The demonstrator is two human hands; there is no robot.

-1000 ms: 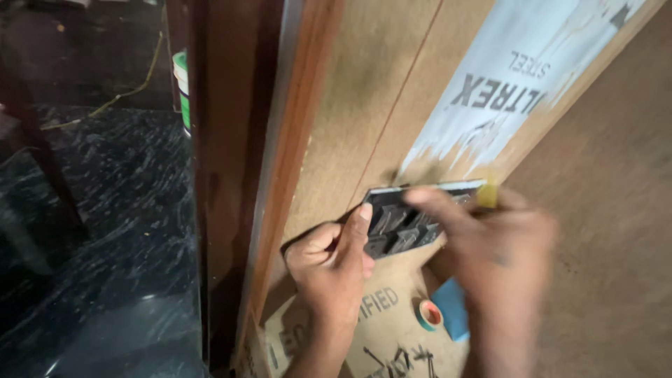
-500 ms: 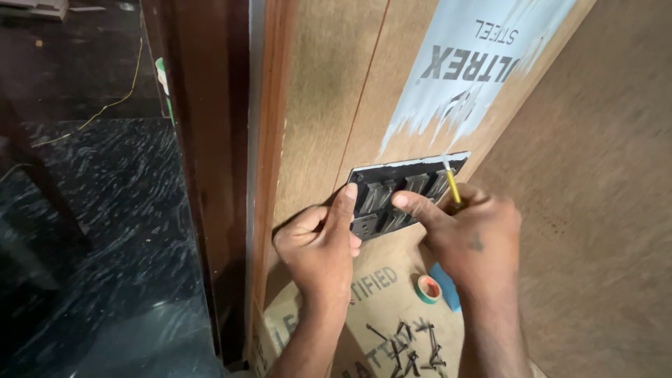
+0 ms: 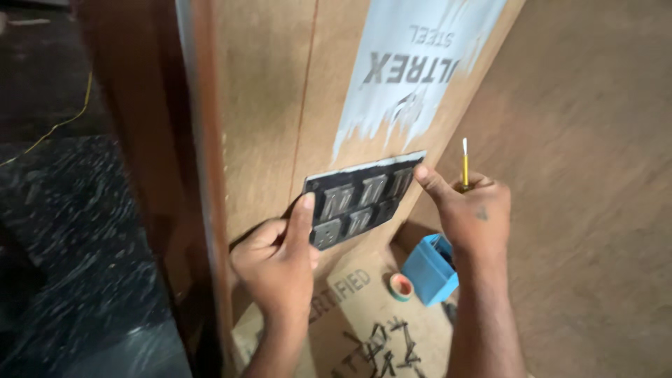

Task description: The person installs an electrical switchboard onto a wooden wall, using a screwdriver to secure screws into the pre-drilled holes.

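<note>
The head view looks down along an upright plywood panel that fills the middle of the frame, with a second brown board leaning across the right side. Against the panel, at centre frame, sits a dark switch plate with two rows of grey rockers, slightly tilted, its right end higher. The left hand presses the plate's lower left corner with thumb and forefinger, the other fingers curled below. This looks like a hold meant to keep the plate flat and steady on the wood rather than to carry it. The right hand touches the plate's upper right corner with a fingertip, likely steadying the far end. In its clenched grip stands a slim yellow tool with a white tip, pencil or small screwdriver I cannot tell. It points up and away from the plate, so it seems parked while the finger works.

At lower centre, on the board underfoot, lie a blue plastic box, a small roll of tape just beside it, and scattered dark screws. They are near the hands, probably for reach.

The plate's back and any cut-out behind it are hidden. The box's contents are unclear, the tool's handle is buried in the fist, and the dark speckled floor at left shows little beyond a yellow cord.
</note>
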